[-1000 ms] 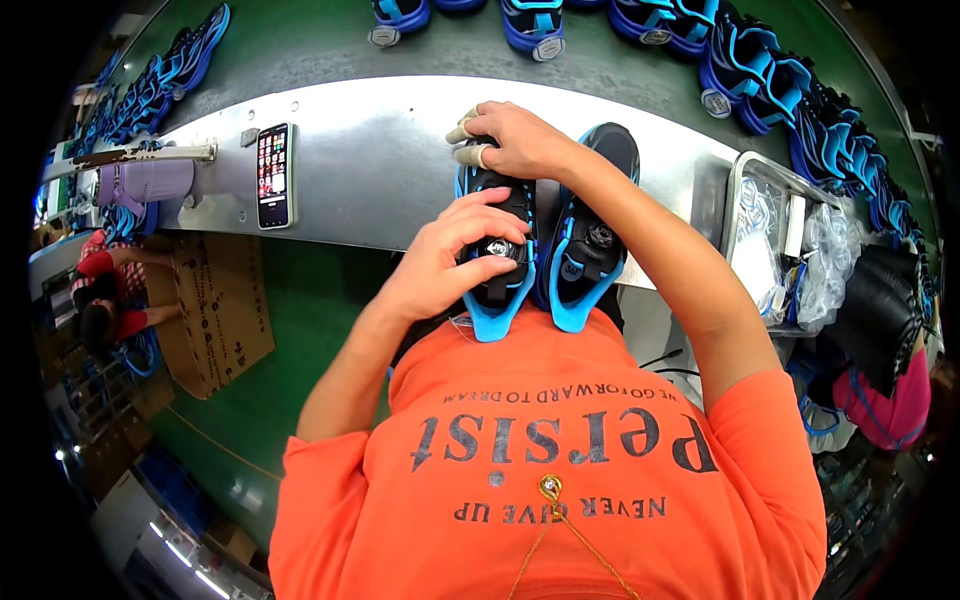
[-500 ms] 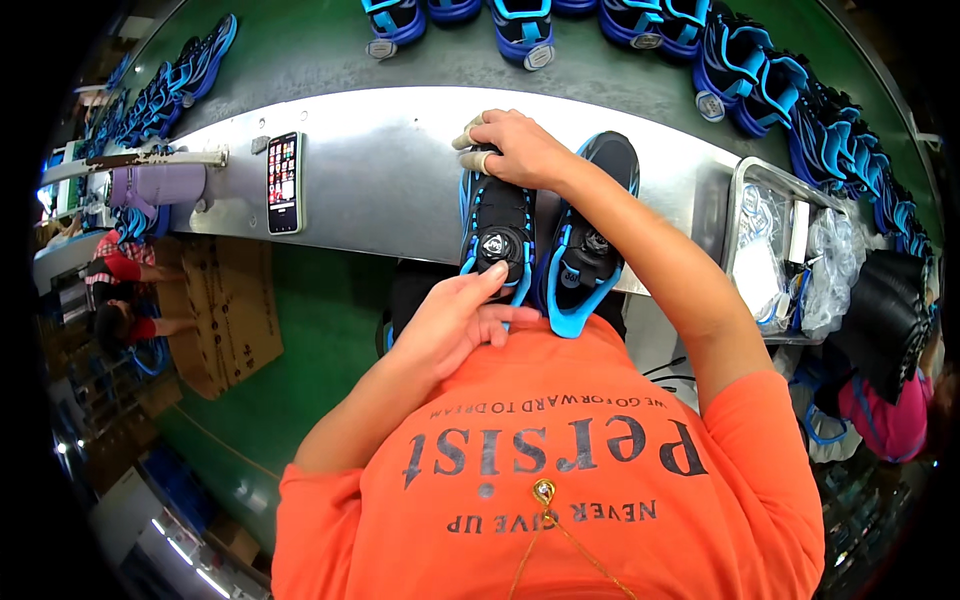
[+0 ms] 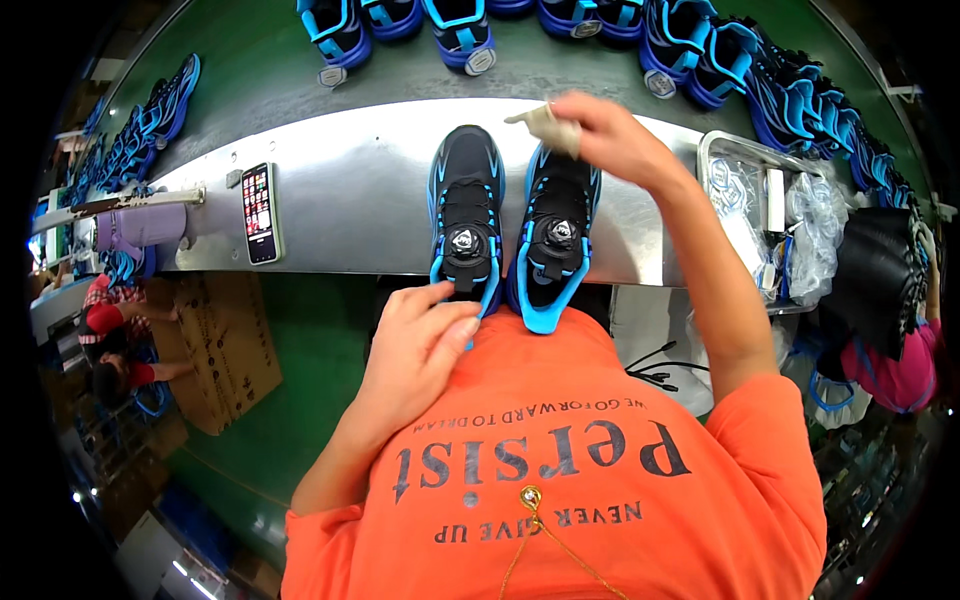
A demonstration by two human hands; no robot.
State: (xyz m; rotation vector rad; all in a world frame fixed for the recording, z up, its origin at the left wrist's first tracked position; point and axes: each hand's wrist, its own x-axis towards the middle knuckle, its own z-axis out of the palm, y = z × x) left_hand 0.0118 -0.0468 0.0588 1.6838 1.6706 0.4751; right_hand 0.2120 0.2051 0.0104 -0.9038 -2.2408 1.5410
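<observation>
Two black sneakers with bright blue trim and round dials rest side by side over the metal ledge's near edge, heels toward me. My left hand [image 3: 420, 335] lies against the heel collar of the left sneaker [image 3: 468, 195], fingers loosely extended and thumb apart. Over the toe of the right sneaker [image 3: 562, 200] is my right hand [image 3: 605, 135], blurred by motion. Pale finger covers [image 3: 550, 130] show on some of its fingers. That hand hides part of the right toe, and whether its fingers are closed is unclear.
On the metal ledge [image 3: 340, 150] a phone [image 3: 260, 212] lies left, near a purple mug [image 3: 145, 225]. A metal tray [image 3: 705, 165] with plastic bags and small parts sits right. Several sneakers [image 3: 675, 45] line the green surface beyond. Cardboard [image 3: 225, 340] stands lower left, near another person.
My right hand has left the left sneaker's toe and moved right, over the other sneaker. My left hand has slid from the dial to the heel. The sneakers now stand straighter.
</observation>
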